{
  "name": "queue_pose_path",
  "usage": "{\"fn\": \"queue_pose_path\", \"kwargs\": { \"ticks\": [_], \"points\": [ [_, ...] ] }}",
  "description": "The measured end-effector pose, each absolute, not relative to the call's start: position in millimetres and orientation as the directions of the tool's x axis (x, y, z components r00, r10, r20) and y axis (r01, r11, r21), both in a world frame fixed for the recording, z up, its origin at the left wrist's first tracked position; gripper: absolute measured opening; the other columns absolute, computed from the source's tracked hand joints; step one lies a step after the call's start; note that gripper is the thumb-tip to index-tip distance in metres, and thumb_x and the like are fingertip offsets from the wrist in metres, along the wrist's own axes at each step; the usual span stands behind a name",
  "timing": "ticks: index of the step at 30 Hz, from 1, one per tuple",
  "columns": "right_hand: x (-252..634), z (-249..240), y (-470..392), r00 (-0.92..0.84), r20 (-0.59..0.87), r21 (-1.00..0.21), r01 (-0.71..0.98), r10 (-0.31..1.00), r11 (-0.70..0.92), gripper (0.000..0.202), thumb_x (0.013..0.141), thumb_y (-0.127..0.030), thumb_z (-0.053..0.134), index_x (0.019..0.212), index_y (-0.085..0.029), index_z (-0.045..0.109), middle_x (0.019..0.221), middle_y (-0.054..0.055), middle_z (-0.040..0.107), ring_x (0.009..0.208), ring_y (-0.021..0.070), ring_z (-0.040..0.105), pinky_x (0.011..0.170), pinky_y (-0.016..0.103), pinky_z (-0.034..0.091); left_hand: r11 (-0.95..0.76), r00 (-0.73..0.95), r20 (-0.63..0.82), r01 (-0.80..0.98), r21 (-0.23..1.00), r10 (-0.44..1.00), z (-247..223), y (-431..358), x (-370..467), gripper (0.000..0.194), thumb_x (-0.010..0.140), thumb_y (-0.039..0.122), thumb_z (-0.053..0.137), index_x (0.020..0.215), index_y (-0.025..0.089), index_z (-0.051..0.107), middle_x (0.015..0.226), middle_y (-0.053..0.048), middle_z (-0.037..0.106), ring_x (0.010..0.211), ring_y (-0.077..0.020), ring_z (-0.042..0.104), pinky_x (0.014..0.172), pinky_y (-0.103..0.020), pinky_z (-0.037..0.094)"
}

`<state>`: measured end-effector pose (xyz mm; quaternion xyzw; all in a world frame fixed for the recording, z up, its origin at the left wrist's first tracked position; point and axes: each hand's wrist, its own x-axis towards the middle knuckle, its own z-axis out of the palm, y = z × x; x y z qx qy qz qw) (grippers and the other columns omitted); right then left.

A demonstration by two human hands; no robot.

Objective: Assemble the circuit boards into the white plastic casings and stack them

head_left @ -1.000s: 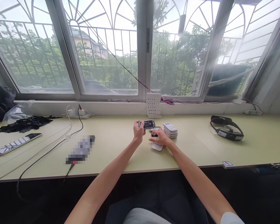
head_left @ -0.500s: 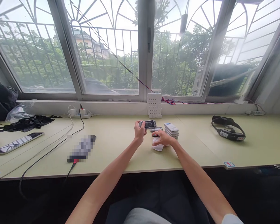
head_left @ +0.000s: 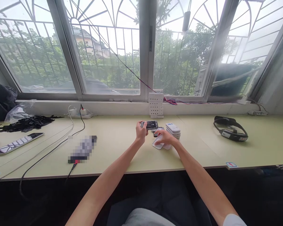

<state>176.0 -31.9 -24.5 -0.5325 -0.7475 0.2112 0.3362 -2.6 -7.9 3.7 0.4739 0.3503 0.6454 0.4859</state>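
My left hand (head_left: 141, 131) grips an opened handheld device with a black battery (head_left: 151, 125) facing up; part of a printed "mAh" marking shows on it. My right hand (head_left: 165, 138) is just to the right and nearer me, its thumb and fingers apart over loose white covers (head_left: 157, 145) on the table. Behind its fingertips, another opened device (head_left: 159, 129) lies partly hidden, with a dark piece at its near edge. A stack of white rounded cases (head_left: 173, 129) stands right beside my right hand.
A white perforated block (head_left: 156, 105) stands by the window sill. To the right lies a black headband device (head_left: 231, 129). Leftward are a blurred-out device (head_left: 83, 149) on a cable, a phone (head_left: 17, 144), black strips (head_left: 29, 124) and a power strip (head_left: 82, 116).
My right hand has let go of a small dark piece, which now lies by the rear device. Its fingers have spread and the white covers show more. My left hand keeps its hold.
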Motion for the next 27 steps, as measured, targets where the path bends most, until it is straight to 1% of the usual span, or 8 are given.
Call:
{"fn": "queue_pose_path", "kwargs": {
  "ticks": [4, 10, 13, 16, 19, 23, 25, 27],
  "points": [
    [177.9, -28.2, -26.4, -0.135, 0.375, -0.665, 0.65, 0.917, 0.368, 0.057, 0.055, -0.029, 0.087, 0.109, -0.021, 0.071, 0.103, 0.006, 0.065, 0.097, 0.0235, 0.063, 0.09, 0.036, 0.048, -0.282, -0.086, 0.269, -0.296, 0.912, 0.959, 4.1, -7.8, -1.9, 0.026, 0.086, 0.035, 0.064, 0.1, 0.021, 0.048, 0.064, 0.007, 0.05, 0.034, -0.004, 0.036, 0.035, -0.02, 0.027],
    [179.9, -21.8, -24.8, 0.024, 0.45, -0.695, 0.636, 0.892, 0.334, 0.044, 0.061, -0.025, 0.079, 0.104, -0.018, 0.068, 0.102, 0.007, 0.067, 0.099, 0.0235, 0.062, 0.091, 0.036, 0.046, -0.269, -0.097, 0.251, -0.284, 0.92, 0.963, 5.9, -9.4, -1.2, 0.026, 0.086, 0.035, 0.064, 0.1, 0.021, 0.048, 0.064, 0.007, 0.05, 0.035, -0.0038, 0.037, 0.035, -0.019, 0.027],
    [181.0, -19.2, -26.7, 0.083, 0.462, -0.73, 0.601, 0.883, 0.325, 0.034, 0.066, -0.027, 0.072, 0.099, -0.019, 0.066, 0.099, 0.007, 0.069, 0.099, 0.0239, 0.062, 0.09, 0.036, 0.046, -0.256, -0.088, 0.241, -0.287, 0.923, 0.967, 5.5, -8.7, -1.8, 0.025, 0.087, 0.034, 0.064, 0.1, 0.021, 0.048, 0.065, 0.006, 0.051, 0.035, -0.0038, 0.037, 0.036, -0.019, 0.028],
    [182.0, -18.9, -28.4, 0.133, 0.48, -0.738, 0.595, 0.867, 0.317, 0.026, 0.071, -0.034, 0.067, 0.093, -0.02, 0.064, 0.097, 0.006, 0.07, 0.099, 0.025, 0.062, 0.086, 0.036, 0.046, -0.227, -0.073, 0.215, -0.303, 0.926, 0.974, 5.2, -7.9, -2.9, 0.021, 0.088, 0.032, 0.062, 0.1, 0.021, 0.047, 0.065, 0.006, 0.051, 0.035, -0.0041, 0.037, 0.036, -0.019, 0.028],
    [182.3, -20.0, -28.0, 0.172, 0.488, -0.731, 0.617, 0.856, 0.292, 0.023, 0.073, -0.039, 0.063, 0.088, -0.021, 0.063, 0.09, 0.006, 0.069, 0.092, 0.0248, 0.063, 0.08, 0.035, 0.046, -0.189, -0.056, 0.181, -0.32, 0.928, 0.982, 5.7, -8.4, -3.5, 0.017, 0.088, 0.028, 0.059, 0.098, 0.022, 0.047, 0.063, 0.006, 0.05, 0.035, -0.0042, 0.035, 0.036, -0.019, 0.026],
    [181.8, -22.6, -24.1, 0.214, 0.5, -0.732, 0.622, 0.839, 0.277, 0.02, 0.077, -0.039, 0.058, 0.083, -0.021, 0.062, 0.082, 0.006, 0.068, 0.08, 0.023, 0.063, 0.072, 0.032, 0.046, -0.162, -0.021, 0.165, -0.337, 0.927, 0.986, 6.7, -9.8, -3.2, 0.014, 0.088, 0.024, 0.058, 0.098, 0.022, 0.05, 0.062, 0.006, 0.05, 0.036, -0.004, 0.033, 0.036, -0.019, 0.025],
    [180.9, -23.5, -22.5, 0.248, 0.504, -0.752, 0.598, 0.827, 0.279, 0.019, 0.079, -0.039, 0.057, 0.084, -0.02, 0.061, 0.081, 0.007, 0.068, 0.073, 0.0224, 0.064, 0.066, 0.032, 0.047, -0.15, -0.013, 0.155, -0.342, 0.928, 0.988, 6.8, -10.1, -2.6, 0.011, 0.087, 0.024, 0.059, 0.096, 0.022, 0.051, 0.062, 0.006, 0.051, 0.035, -0.0037, 0.032, 0.036, -0.019, 0.024],
    [179.6, -23.4, -22.3, 0.281, 0.47, -0.799, 0.538, 0.837, 0.268, 0.02, 0.082, -0.038, 0.055, 0.089, -0.02, 0.06, 0.08, 0.008, 0.068, 0.06, 0.0209, 0.063, 0.056, 0.031, 0.046, -0.133, -0.009, 0.138, -0.333, 0.934, 0.99, 6.5, -9.9, -2.1, 0.008, 0.089, 0.026, 0.058, 0.093, 0.022, 0.052, 0.061, 0.006, 0.051, 0.034, -0.0035, 0.03, 0.035, -0.019, 0.022]
  ]
}}
